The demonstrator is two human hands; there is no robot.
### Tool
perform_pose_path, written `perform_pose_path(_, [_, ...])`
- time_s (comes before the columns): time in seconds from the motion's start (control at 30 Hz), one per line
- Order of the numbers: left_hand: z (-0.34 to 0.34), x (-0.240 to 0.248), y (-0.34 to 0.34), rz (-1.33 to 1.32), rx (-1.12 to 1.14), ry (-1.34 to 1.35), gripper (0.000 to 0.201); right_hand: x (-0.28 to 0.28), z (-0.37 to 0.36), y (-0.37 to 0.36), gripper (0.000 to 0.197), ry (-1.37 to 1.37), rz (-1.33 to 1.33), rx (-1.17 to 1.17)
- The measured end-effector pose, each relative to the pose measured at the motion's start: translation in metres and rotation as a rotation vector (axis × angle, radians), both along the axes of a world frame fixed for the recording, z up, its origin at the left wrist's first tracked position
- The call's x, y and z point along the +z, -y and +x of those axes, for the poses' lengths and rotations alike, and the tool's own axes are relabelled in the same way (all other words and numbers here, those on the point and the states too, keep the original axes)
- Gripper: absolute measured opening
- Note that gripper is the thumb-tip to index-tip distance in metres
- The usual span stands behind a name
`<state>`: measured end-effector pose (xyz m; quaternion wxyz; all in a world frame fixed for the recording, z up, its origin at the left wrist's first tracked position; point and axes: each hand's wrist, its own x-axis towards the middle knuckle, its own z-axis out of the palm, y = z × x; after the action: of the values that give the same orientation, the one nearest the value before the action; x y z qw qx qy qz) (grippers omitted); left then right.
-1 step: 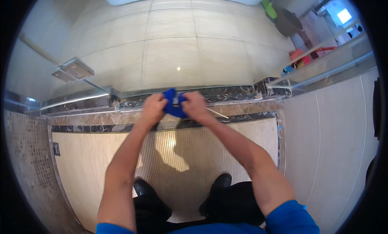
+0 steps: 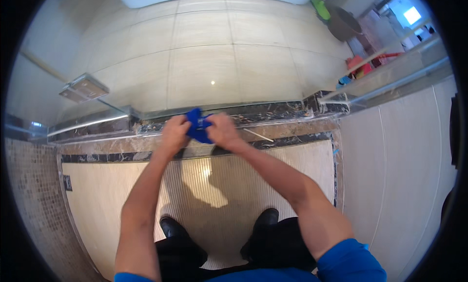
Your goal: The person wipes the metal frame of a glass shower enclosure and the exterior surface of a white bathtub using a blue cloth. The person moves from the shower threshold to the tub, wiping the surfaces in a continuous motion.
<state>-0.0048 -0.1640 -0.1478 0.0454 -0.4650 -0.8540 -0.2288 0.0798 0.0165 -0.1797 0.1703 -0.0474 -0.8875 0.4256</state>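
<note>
A blue cloth (image 2: 199, 127) is stretched between my two hands over the dark marble sill. My left hand (image 2: 175, 132) has its fingers closed on the cloth's left side. On the other side my right hand (image 2: 222, 131) grips it too, thumb toward the middle. A small pale patch shows on the blue between the thumbs; I cannot make out what it is. Just right of my right hand, a thin white stick (image 2: 258, 135) lies on the brown stone ledge.
Beyond the marble sill (image 2: 273, 109) spreads a tiled floor (image 2: 204, 72). A metal glass hinge (image 2: 84, 88) is at left, a glass panel (image 2: 390, 89) at right. A dark bin (image 2: 344, 24) and red items (image 2: 358, 65) stand at the far right. Ribbed flooring (image 2: 204, 199) lies under my shoes.
Both hands and the blue cloth have shifted a little to the left. More of the white stick now shows beside my right hand.
</note>
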Motion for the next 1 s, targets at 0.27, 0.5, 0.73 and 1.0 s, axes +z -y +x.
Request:
perform_pose_path(0.27, [-0.007,-0.01,0.072,-0.124,0.277,-0.115,0.017,-0.016,0.007,-0.004,0.01,0.055,0.134,0.082])
perform_pose_path(0.5, [0.008,-0.018,-0.052,0.021,0.105,-0.002,0.017,-0.002,0.051,-0.055,0.006,0.183,0.214,-0.047])
perform_pose_path(0.73, [0.025,-0.011,-0.065,0.054,0.075,0.051,0.016,-0.007,0.036,0.006,0.028,0.66,0.008,-0.004])
perform_pose_path(1.0, [-0.015,-0.01,0.085,-0.083,0.31,-0.048,0.021,-0.026,0.028,0.025,0.027,0.548,-0.005,-0.001])
